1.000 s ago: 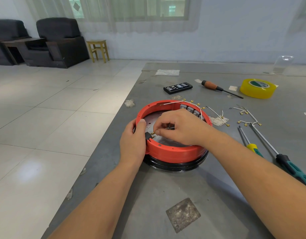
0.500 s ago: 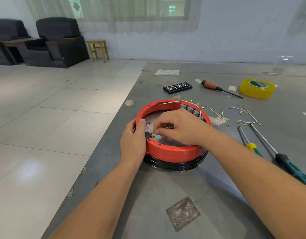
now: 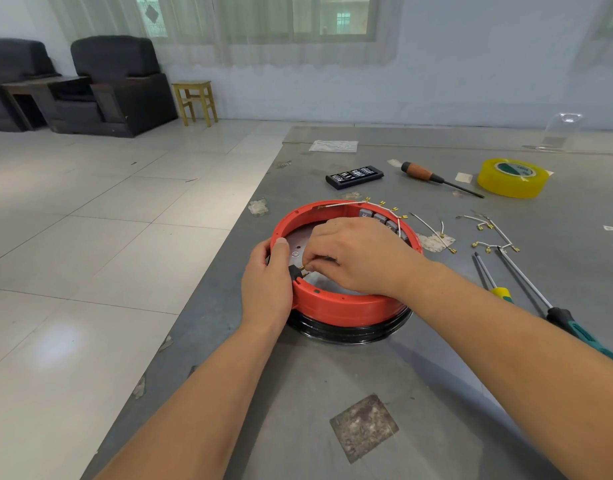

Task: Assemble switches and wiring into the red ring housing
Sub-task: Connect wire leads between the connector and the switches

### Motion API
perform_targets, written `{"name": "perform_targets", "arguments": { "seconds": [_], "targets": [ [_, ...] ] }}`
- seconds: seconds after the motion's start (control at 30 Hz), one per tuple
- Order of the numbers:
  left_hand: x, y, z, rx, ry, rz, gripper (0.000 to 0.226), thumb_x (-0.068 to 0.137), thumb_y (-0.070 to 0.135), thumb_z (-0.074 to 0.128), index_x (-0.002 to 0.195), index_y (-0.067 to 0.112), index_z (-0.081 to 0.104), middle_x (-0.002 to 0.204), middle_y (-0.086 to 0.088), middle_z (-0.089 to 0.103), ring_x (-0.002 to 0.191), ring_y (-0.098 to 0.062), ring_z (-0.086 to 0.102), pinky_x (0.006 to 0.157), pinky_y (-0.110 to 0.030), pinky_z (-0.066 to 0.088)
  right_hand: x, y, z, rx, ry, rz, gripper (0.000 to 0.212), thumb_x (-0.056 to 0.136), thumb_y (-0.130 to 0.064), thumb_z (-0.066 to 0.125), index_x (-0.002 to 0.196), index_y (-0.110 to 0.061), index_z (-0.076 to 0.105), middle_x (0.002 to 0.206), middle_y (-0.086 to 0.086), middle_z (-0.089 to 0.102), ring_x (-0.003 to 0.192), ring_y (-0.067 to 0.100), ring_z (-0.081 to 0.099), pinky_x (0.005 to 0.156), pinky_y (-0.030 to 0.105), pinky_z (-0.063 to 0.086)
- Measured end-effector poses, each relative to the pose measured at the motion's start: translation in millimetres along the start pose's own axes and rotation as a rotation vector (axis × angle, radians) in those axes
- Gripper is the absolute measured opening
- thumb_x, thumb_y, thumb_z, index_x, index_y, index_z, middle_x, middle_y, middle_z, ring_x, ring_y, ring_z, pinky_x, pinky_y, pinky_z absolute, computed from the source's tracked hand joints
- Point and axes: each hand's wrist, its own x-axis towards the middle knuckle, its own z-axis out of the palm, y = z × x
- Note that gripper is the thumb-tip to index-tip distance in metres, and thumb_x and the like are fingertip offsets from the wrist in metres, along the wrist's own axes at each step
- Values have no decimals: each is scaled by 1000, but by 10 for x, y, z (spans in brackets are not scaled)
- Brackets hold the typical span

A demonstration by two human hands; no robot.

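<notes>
On the grey table (image 3: 436, 393), near its left edge: one red ring housing (image 3: 343, 306), seated on a black circular base (image 3: 346, 332). Left hand (image 3: 267, 292) grips the ring's left wall, thumb hooked over the rim, the other fingers curled round the outside. Right hand (image 3: 357, 254) reaches inside the ring, fingers (image 3: 310, 259) bunched and pinching a small brass terminal (image 3: 303, 268) just beside a black switch (image 3: 293, 271) set in the left wall. Along the far inner wall: a row of grey switches (image 3: 381, 218), with a white wire (image 3: 343, 204) carrying brass terminals draped over the rim there. Right of the ring, on the table: loose white wire harnesses (image 3: 488, 233) with brass ends; two screwdrivers with green-and-black handles (image 3: 571, 323), lying side by side. Farther back: a black bit case (image 3: 354, 176), a wooden-handled screwdriver (image 3: 436, 178), a yellow tape roll (image 3: 512, 177). Beyond the table: tiled floor (image 3: 90, 237), two dark armchairs (image 3: 118, 84), a small wooden stool (image 3: 196, 100).
</notes>
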Motion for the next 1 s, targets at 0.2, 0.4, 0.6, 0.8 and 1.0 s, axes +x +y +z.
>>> {"name": "perform_targets", "arguments": {
  "seconds": [0.2, 0.4, 0.6, 0.8, 1.0],
  "targets": [
    [8, -7, 25, -6, 8, -2, 31, 108, 43, 46, 120, 23, 68, 104, 7, 68, 96, -14, 61, 76, -28, 43, -5, -15, -1, -26, 31, -63, 14, 98, -23, 65, 92, -17, 77, 94, -2, 73, 90, 21, 68, 76, 45, 56],
    [16, -1, 39, 7, 15, 16, 33, 109, 41, 44, 119, 19, 67, 103, 4, 66, 97, -17, 60, 77, -31, 41, 14, -27, -15, -4, 26, -78, 13, 97, -20, 67, 92, -15, 78, 94, -1, 74, 92, 21, 69, 80, 44, 56],
    [9, 7, 39, 15, 8, 31, 33, 110, 40, 42, 123, 20, 66, 110, 3, 67, 102, -16, 61, 78, -26, 42, 11, -26, -10, -17, 35, -97, 13, 97, -18, 67, 94, -15, 79, 91, 0, 75, 88, 22, 70, 75, 45, 57],
    [-15, 17, 46, 11, 12, 38, 27, 111, 37, 40, 113, 25, 64, 101, 11, 64, 94, -5, 58, 75, -20, 41, 13, -19, 1, -14, 46, -120, 11, 96, -16, 68, 92, -13, 78, 87, 1, 74, 83, 23, 69, 71, 45, 58],
    [-6, 5, 62, 19, 29, 51, 30, 111, 36, 39, 111, 19, 64, 95, 9, 61, 87, -7, 55, 73, -20, 38, 18, -24, -33, 45, 7, -70, 13, 97, -18, 67, 95, -13, 80, 89, 1, 76, 85, 22, 71, 76, 41, 56]
  ]
}}
